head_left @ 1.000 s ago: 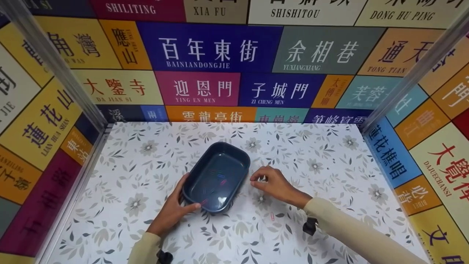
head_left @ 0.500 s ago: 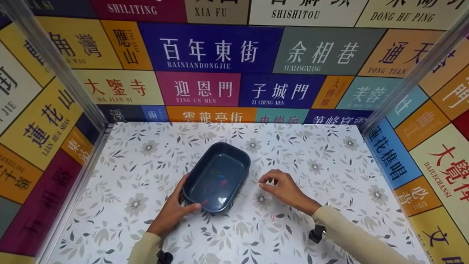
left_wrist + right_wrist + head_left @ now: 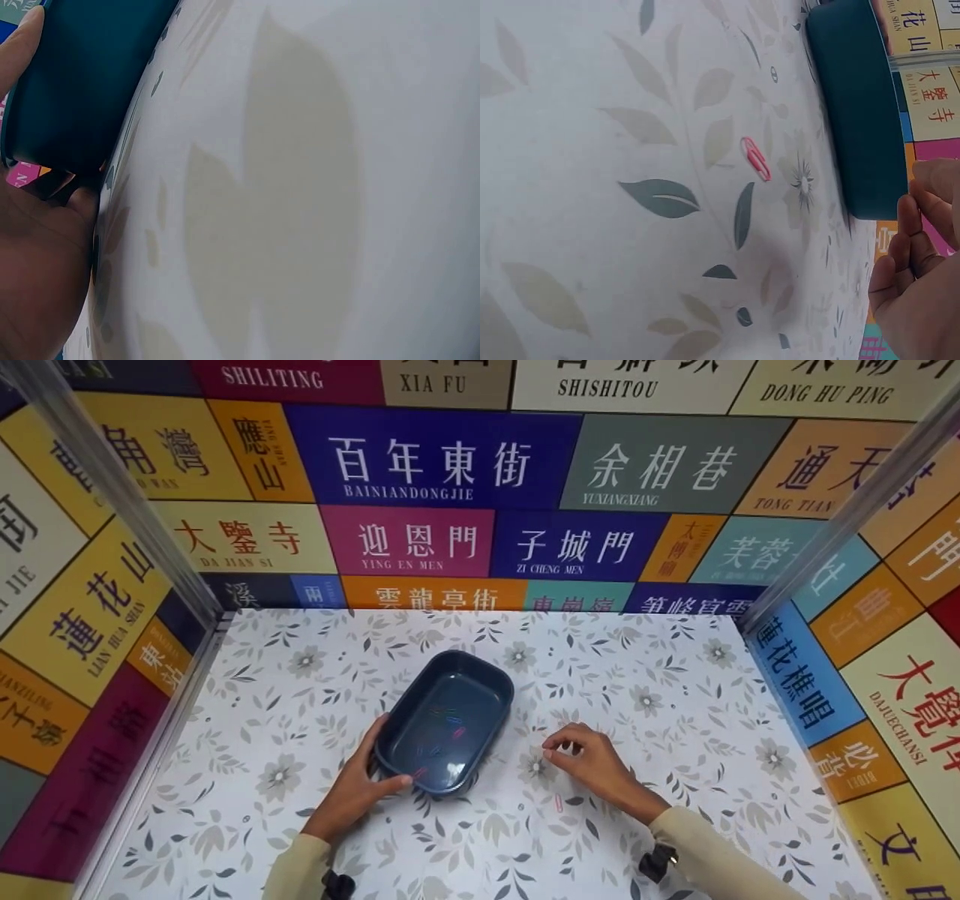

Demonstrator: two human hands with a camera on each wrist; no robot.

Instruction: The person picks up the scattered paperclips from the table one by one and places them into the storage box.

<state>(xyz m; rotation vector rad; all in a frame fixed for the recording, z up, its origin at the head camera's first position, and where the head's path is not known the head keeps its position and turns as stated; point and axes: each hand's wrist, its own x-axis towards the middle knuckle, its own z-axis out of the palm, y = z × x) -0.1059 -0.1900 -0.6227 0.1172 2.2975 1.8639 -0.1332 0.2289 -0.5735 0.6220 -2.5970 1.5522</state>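
Observation:
My left hand (image 3: 360,787) grips the near left side of a dark blue rectangular dish (image 3: 420,682), thumb over the rim and the other fingers outside. Several small coloured paper clips (image 3: 457,732) lie scattered on its bottom. To the right of the dish, my right hand (image 3: 596,761) hovers above the table with loosely curled fingers, thumb and forefinger tips close together. Nothing shows between them in the right wrist view. A pink paper clip (image 3: 755,159) lies on the tabletop nearby, a little towards me from the right hand, apart from it.
A white cloth with grey leaves and flowers covers the table (image 3: 645,660). Panels with printed place names (image 3: 427,457) wall it in at the back and both sides. Clear corner posts (image 3: 825,510) stand at the back left and back right.
My right hand has moved away from the dish's right side, to the right and towards me, nearer the pink paper clip. The left hand and dish have stayed in place.

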